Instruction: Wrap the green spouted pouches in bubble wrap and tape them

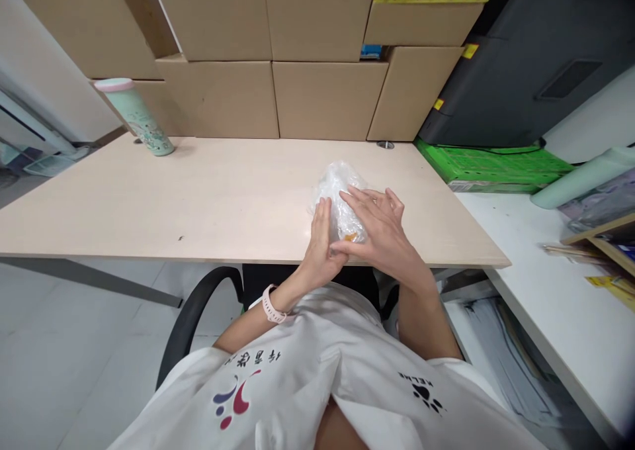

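A crumpled bundle of clear plastic wrap [340,179] lies near the front edge of the table, right of its middle. An orange-brown patch shows through the plastic at its near end; what is inside cannot be made out. My left hand [320,248], with a pink band at the wrist, lies along the bundle's left side, fingers straight and close together. My right hand [380,228] rests over its right side with fingers spread. The right thumb reaches across the near end to the left hand. Between them the two hands cup the bundle, and both look open.
Cardboard boxes [233,99] are stacked along the back of the wooden table [149,205]. A mint-green tumbler [141,119] stands at the back left. To the right are a green crate-like box [501,165], a dark case [536,66] and a white side desk [540,291].
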Available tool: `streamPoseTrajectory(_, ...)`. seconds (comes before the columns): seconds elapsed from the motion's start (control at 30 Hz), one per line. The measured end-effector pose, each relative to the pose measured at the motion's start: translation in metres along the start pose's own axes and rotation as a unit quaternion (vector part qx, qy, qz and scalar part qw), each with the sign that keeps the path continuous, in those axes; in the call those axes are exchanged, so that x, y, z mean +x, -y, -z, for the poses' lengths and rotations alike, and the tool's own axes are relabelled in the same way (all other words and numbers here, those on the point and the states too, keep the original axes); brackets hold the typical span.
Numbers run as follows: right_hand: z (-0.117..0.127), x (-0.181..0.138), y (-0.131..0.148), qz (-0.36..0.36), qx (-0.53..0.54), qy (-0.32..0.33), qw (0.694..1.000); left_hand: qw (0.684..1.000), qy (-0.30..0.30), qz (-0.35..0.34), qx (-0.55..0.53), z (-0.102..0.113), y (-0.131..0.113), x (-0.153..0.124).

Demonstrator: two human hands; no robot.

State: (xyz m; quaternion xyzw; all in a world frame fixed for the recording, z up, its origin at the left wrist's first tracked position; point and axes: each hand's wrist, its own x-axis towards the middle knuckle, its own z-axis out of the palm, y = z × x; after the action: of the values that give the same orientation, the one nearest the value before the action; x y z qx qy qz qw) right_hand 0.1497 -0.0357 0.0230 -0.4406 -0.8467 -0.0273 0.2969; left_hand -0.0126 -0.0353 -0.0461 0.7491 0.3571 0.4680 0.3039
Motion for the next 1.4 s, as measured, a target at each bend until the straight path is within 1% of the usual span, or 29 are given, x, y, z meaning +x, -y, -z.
streamPoseTrajectory(0.07,0.003,-0.007,-0.002,0.013,-0.015,0.03,0.999,0.999,0.001,0.023,-0.041,0.007,-0.001,-0.003)
streamPoseTrajectory(0.13,0.001,-0.012,0.0,0.012,-0.028,0.042,0.999,0.995,-0.001,0.046,-0.084,0.013,-0.001,-0.006)
streamPoseTrajectory(0.2,-0.004,-0.015,0.004,0.009,-0.037,0.044,0.998,0.991,0.002,0.062,-0.115,0.016,-0.001,-0.008)
streamPoseTrajectory(0.3,-0.012,-0.011,0.011,-0.001,-0.037,0.034,0.999,0.989,0.002,0.077,-0.13,0.016,0.0,-0.009)
streamPoseTrajectory(0.4,-0.012,-0.006,0.012,0.003,-0.021,0.036,0.999,0.987,-0.002,0.096,-0.132,0.015,0.0,-0.01)
streamPoseTrajectory(0.53,0.0,-0.005,0.005,0.052,0.041,0.107,0.992,0.981,0.004,0.12,-0.151,0.018,-0.002,-0.01)
streamPoseTrajectory(0.6,0.005,-0.006,0.004,0.058,0.07,0.127,0.988,0.979,0.003,0.121,-0.167,0.02,-0.002,-0.01)
streamPoseTrajectory(0.67,0.003,-0.007,0.007,0.03,0.086,0.111,0.99,0.976,-0.006,0.119,-0.182,0.02,-0.001,-0.011)
streamPoseTrajectory(0.8,-0.017,-0.006,0.02,-0.052,0.063,-0.004,0.997,0.97,-0.007,0.111,-0.216,0.019,0.001,-0.014)
streamPoseTrajectory(0.9,-0.031,-0.002,0.031,-0.055,0.054,-0.058,0.995,0.963,-0.008,0.109,-0.248,0.019,0.0,-0.015)
streamPoseTrajectory(0.97,-0.035,0.002,0.035,-0.055,0.076,-0.072,0.993,0.947,-0.021,0.123,-0.296,0.021,-0.004,-0.015)
streamPoseTrajectory(1.03,-0.037,0.006,0.036,-0.067,0.133,-0.079,0.986,0.911,-0.042,0.16,-0.378,0.026,-0.012,-0.012)
streamPoseTrajectory(1.1,-0.037,0.01,0.032,-0.094,0.225,-0.096,0.965,0.862,-0.063,0.205,-0.458,0.031,-0.019,-0.009)
streamPoseTrajectory(1.13,-0.036,0.012,0.027,-0.114,0.271,-0.121,0.948,0.843,-0.076,0.227,-0.482,0.033,-0.021,-0.007)
streamPoseTrajectory(1.17,-0.034,0.014,0.02,-0.138,0.311,-0.16,0.927,0.831,-0.094,0.247,-0.49,0.035,-0.022,-0.005)
streamPoseTrajectory(1.2,-0.031,0.016,0.012,-0.164,0.343,-0.21,0.901,0.829,-0.117,0.265,-0.479,0.037,-0.021,-0.004)
streamPoseTrajectory(1.23,-0.027,0.018,0.003,-0.189,0.366,-0.264,0.872,0.837,-0.145,0.278,-0.449,0.038,-0.018,-0.003)
streamPoseTrajectory(1.27,-0.022,0.019,-0.006,-0.211,0.383,-0.316,0.842,0.854,-0.176,0.281,-0.4,0.039,-0.015,-0.003)
streamPoseTrajectory(1.3,-0.016,0.019,-0.015,-0.232,0.4,-0.359,0.811,0.88,-0.207,0.27,-0.332,0.039,-0.012,-0.004)
streamPoseTrajectory(1.33,-0.01,0.02,-0.023,-0.247,0.416,-0.387,0.785,0.908,-0.234,0.241,-0.249,0.039,-0.009,-0.005)
streamPoseTrajectory(1.37,-0.004,0.02,-0.029,-0.258,0.433,-0.408,0.761,0.935,-0.251,0.195,-0.157,0.039,-0.008,-0.006)
streamPoseTrajectory(1.4,0.0,0.019,-0.032,-0.263,0.451,-0.419,0.743,0.956,-0.251,0.138,-0.065,0.037,-0.009,-0.007)
